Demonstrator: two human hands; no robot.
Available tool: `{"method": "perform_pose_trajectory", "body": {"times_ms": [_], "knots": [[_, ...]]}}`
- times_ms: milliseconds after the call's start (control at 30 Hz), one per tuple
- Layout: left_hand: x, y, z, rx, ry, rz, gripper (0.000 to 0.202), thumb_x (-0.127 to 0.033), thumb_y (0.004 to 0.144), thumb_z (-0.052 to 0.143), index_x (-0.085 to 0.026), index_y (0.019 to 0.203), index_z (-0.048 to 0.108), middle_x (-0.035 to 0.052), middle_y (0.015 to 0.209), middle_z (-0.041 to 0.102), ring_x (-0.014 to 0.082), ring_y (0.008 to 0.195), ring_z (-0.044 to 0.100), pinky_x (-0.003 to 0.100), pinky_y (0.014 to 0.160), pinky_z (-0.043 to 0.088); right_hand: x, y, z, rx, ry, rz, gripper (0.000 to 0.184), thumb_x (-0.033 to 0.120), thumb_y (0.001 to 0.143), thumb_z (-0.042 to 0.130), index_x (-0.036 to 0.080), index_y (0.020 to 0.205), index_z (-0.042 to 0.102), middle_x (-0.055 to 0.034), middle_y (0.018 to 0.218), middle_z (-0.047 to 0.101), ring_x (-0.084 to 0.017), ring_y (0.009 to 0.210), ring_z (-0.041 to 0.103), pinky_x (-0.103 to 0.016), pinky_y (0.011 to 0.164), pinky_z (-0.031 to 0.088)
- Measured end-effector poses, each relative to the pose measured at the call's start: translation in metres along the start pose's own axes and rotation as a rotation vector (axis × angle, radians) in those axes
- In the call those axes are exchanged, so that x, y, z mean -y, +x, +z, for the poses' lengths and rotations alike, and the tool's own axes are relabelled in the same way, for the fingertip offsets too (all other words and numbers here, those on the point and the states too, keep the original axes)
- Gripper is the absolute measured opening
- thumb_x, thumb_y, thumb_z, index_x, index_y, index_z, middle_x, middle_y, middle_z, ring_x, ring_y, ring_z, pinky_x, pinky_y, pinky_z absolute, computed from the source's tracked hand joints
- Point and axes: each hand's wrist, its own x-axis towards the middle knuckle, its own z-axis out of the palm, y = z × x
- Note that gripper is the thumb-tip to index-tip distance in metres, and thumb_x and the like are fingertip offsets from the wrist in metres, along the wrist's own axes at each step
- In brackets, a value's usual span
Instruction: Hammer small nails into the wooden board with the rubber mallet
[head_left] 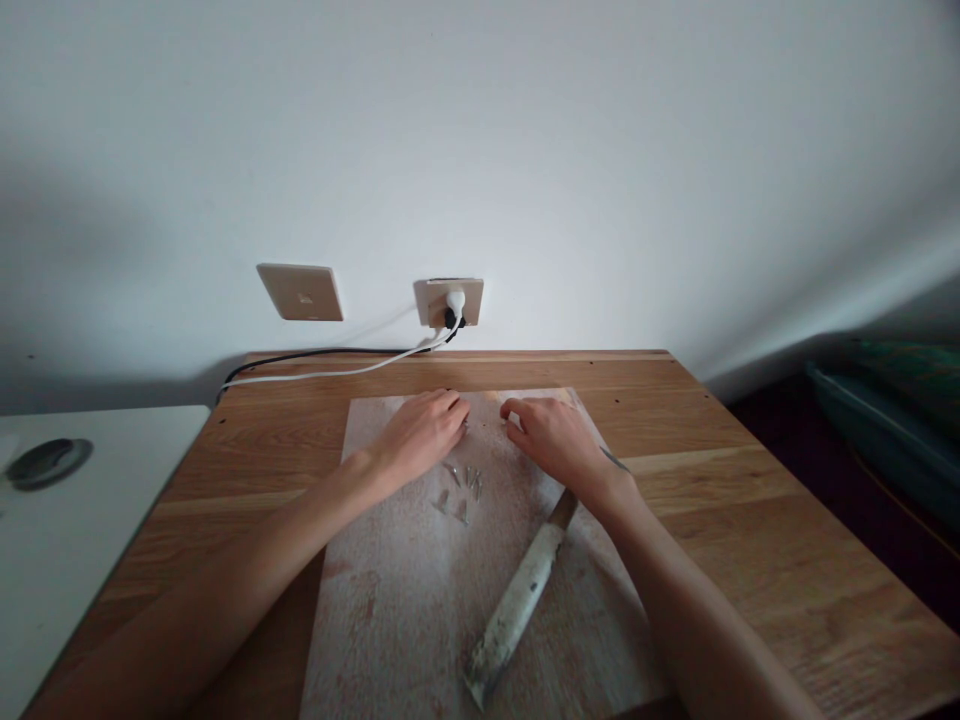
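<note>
My left hand (420, 432) and my right hand (551, 436) rest side by side at the far part of a pale, stained cutting board (405, 590), fingertips curled down onto it and nearly meeting. What lies under the fingertips is hidden. Several small pale cut pieces (459, 490) lie on the board just in front of my left hand. A large knife (517, 600) lies flat on the board, blade toward me, its handle tucked under my right wrist.
The board sits on a wooden table (750, 520) against a white wall. A wall socket (448, 300) holds a white plug with cables (330, 372) running left. A white surface (82, 520) adjoins at left; dark items (885, 420) stand at right.
</note>
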Motion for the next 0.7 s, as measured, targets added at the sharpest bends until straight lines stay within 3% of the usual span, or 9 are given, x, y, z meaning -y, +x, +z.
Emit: {"method": "perform_pose_trajectory", "body": {"times_ms": [167,300,467,567,700], "knots": [[-0.004,0.002,-0.003,-0.002,-0.036,-0.034,0.010,-0.015,0.101,0.056,-0.015,0.096,0.064,0.0094,0.097,0.068,0.0243,0.093,0.068,0.038,0.087,0.055,-0.001,0.000,-0.001,-0.017,0.007,-0.027,0.025,0.022,0.103,0.055,0.019,0.112,0.078,-0.0090,0.105,0.079,-0.022,0.094,0.075,-0.027,0.082,0.047],[0.005,-0.001,-0.023,0.032,-0.138,-0.046,0.011,-0.019,0.100,0.058,-0.017,0.092,0.064,0.0053,0.093,0.068,0.0202,0.083,0.066,0.032,0.078,0.050,-0.002,0.000,0.000,-0.022,0.019,-0.055,0.024,0.020,0.103,0.054,0.019,0.104,0.078,-0.0079,0.100,0.078,-0.021,0.093,0.073,-0.026,0.082,0.046],[0.018,-0.010,-0.048,0.238,-0.331,0.009,0.021,-0.018,0.097,0.059,-0.019,0.077,0.063,-0.0007,0.076,0.067,0.0151,0.067,0.061,0.028,0.064,0.040,-0.002,0.000,-0.003,-0.040,0.068,-0.081,0.024,0.014,0.100,0.055,0.018,0.105,0.078,-0.0097,0.103,0.077,-0.023,0.098,0.072,-0.028,0.085,0.046],[0.019,-0.015,-0.050,0.345,-0.300,0.026,0.027,-0.016,0.096,0.058,-0.019,0.070,0.062,-0.0001,0.071,0.067,0.0160,0.067,0.062,0.028,0.063,0.038,0.001,-0.004,-0.008,-0.041,0.131,-0.115,0.024,0.008,0.097,0.056,0.016,0.106,0.077,-0.0098,0.106,0.077,-0.023,0.100,0.072,-0.028,0.087,0.047],[0.013,-0.017,-0.046,0.411,-0.230,0.029,0.027,-0.016,0.096,0.056,-0.018,0.072,0.068,0.0036,0.073,0.071,0.0187,0.069,0.066,0.029,0.064,0.041,0.005,-0.024,-0.013,0.032,0.261,-0.250,0.021,0.006,0.094,0.061,0.020,0.101,0.075,-0.0013,0.098,0.078,-0.016,0.092,0.072,-0.021,0.085,0.048]]}}
